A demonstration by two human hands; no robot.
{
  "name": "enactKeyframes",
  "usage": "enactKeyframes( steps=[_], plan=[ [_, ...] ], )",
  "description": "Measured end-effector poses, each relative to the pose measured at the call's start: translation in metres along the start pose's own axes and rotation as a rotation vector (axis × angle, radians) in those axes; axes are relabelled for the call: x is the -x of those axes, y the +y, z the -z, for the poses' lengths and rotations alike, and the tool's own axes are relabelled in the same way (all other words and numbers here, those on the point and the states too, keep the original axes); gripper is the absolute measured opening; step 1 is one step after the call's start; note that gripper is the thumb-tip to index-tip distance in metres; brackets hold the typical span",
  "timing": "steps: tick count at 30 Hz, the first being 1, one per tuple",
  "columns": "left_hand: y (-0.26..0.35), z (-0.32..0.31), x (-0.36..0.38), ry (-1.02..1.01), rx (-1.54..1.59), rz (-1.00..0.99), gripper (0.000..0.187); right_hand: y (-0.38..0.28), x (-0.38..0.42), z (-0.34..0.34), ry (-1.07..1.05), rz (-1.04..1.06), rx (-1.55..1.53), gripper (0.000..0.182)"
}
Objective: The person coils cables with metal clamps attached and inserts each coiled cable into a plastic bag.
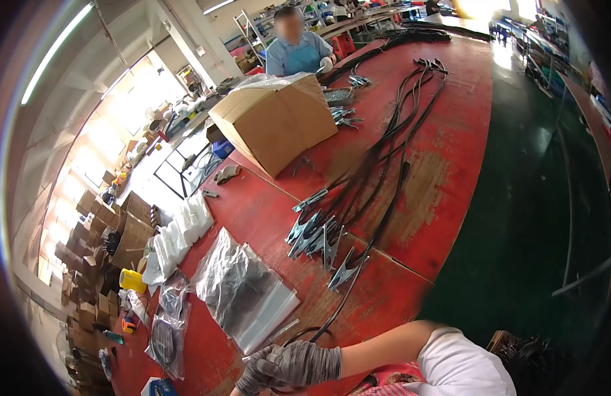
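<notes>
My right hand point(299, 363), in a grey knit glove, is at the bottom of the view with its fingers curled closed. Pressed against it is my left hand point(254, 373), gloved alike and partly cut off by the lower edge. A black cable point(333, 315) runs from a metal spring clamp point(345, 270) down to a loop by the hands, and it seems gripped there, though the fingers hide the hold. Just beyond the hands lie clear plastic bags point(269, 313), one with dark contents. Several more clamps point(308, 231) on black cables point(391, 142) lie bunched further up the table.
A large cardboard box point(279, 122) stands on the red table point(450, 99); a co-worker point(299, 49) sits behind it. At left are a bagged cable coil point(165, 336), white plastic bags point(180, 234) and a yellow roll point(132, 280). The table's right edge borders a green floor point(516, 198).
</notes>
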State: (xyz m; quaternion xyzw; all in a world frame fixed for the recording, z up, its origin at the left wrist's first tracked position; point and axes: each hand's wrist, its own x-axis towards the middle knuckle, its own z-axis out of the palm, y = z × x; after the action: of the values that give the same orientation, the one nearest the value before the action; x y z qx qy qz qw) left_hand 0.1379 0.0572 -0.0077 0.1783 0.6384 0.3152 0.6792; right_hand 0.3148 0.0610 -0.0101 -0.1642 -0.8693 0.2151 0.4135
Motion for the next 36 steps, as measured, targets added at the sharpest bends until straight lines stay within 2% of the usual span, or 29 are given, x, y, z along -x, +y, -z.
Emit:
enactKeyframes(
  steps=[1,2,3,4,5,6,7,9,10,12,13,14,15,18,19,20,21,24,26,27,28,29,30,31,33,35,36],
  plan=[
    [-0.004,0.019,-0.01,-0.281,-0.165,-0.045,0.026,0.001,-0.002,0.004,0.005,-0.004,0.002,0.03],
    [-0.006,0.031,-0.016,-0.561,-0.328,-0.087,0.023,0.002,-0.004,0.01,-0.063,-0.108,0.047,0.036],
    [-0.011,0.027,-0.013,-0.56,-0.333,-0.077,0.023,0.002,-0.009,0.02,-0.131,-0.213,0.087,0.042],
    [-0.021,0.02,-0.009,-0.539,0.037,-0.001,0.019,0.004,-0.014,0.032,-0.204,-0.241,0.006,0.049],
    [-0.028,0.011,-0.005,-0.505,0.407,0.073,0.017,0.008,-0.013,0.03,-0.204,-0.245,0.008,0.049],
    [-0.023,0.002,-0.004,-0.364,0.225,0.074,0.025,0.013,-0.012,0.027,-0.174,-0.224,0.045,0.049],
    [-0.024,-0.001,-0.006,-0.365,0.223,0.075,0.025,0.018,-0.012,0.025,-0.143,-0.203,0.081,0.05],
    [-0.025,-0.003,-0.004,-0.32,-0.075,-0.028,0.033,0.029,-0.008,0.025,-0.149,-0.23,0.037,0.048],
    [-0.012,-0.017,0.007,-0.315,-0.077,-0.02,0.033,0.034,-0.004,0.026,-0.161,-0.253,-0.006,0.047],
    [0.013,-0.036,0.032,-0.136,-0.175,0.176,0.043,0.049,0.009,0.038,-0.084,-0.191,-0.003,0.043],
    [0.005,-0.019,0.029,-0.122,-0.171,0.185,0.043,0.056,0.015,0.039,-0.006,-0.123,0.011,0.039],
    [-0.007,0.008,0.015,-0.248,-0.261,0.078,0.046,0.067,0.021,0.031,-0.107,-0.075,0.076,0.033],
    [-0.003,0.003,0.017,-0.38,-0.352,-0.03,0.049,0.064,0.021,0.031,-0.11,-0.076,0.079,0.033],
    [0.001,-0.014,0.033,-0.403,-0.421,0.01,0.051,0.05,0.016,0.041,-0.084,0.084,0.055,0.028],
    [0.002,-0.016,0.034,-0.398,-0.444,0.061,0.05,0.048,0.014,0.04,-0.087,0.082,0.059,0.028],
    [0.008,-0.012,0.034,-0.5,-0.501,0.02,0.044,0.046,0.012,0.038,-0.107,0.03,0.088,0.027],
    [0.012,-0.005,0.035,-0.502,-0.499,0.017,0.044,0.044,0.009,0.036,-0.129,-0.021,0.117,0.027],
    [0.014,0.03,0.043,-0.369,-0.13,-0.107,0.036,0.052,0.007,0.029,-0.046,-0.026,0.072,0.025],
    [0.013,0.056,0.052,-0.277,0.119,-0.177,0.032,0.081,0.016,0.037,-0.088,-0.131,0.133,0.021],
    [0.013,0.068,0.058,-0.228,0.243,-0.209,0.03,0.106,0.026,0.044,-0.004,-0.174,0.159,0.017],
    [0.016,0.079,0.065,-0.176,0.363,-0.24,0.029,0.121,0.029,0.067,-0.182,-0.295,0.462,0.015],
    [0.028,0.083,0.083,-0.352,0.487,-0.376,0.03,0.148,0.05,0.083,0.012,-0.342,0.39,0.015],
    [0.037,0.084,0.097,-0.53,0.613,-0.514,0.032,0.162,0.065,0.101,-0.042,-0.337,0.644,0.014],
    [0.037,0.09,0.091,-0.531,0.619,-0.518,0.032,0.174,0.078,0.116,-0.01,-0.408,0.727,0.013],
    [0.032,0.099,0.08,-0.361,0.205,-0.749,0.028,0.186,0.085,0.111,0.023,-0.48,0.807,0.013],
    [0.022,0.104,0.059,-0.18,-0.212,-0.949,0.025,0.189,0.082,0.089,-0.083,-0.557,0.484,0.014],
    [0.016,0.107,0.047,-0.081,-0.422,-1.035,0.024,0.185,0.089,0.056,-0.211,-0.26,0.79,0.016]
  ],
)
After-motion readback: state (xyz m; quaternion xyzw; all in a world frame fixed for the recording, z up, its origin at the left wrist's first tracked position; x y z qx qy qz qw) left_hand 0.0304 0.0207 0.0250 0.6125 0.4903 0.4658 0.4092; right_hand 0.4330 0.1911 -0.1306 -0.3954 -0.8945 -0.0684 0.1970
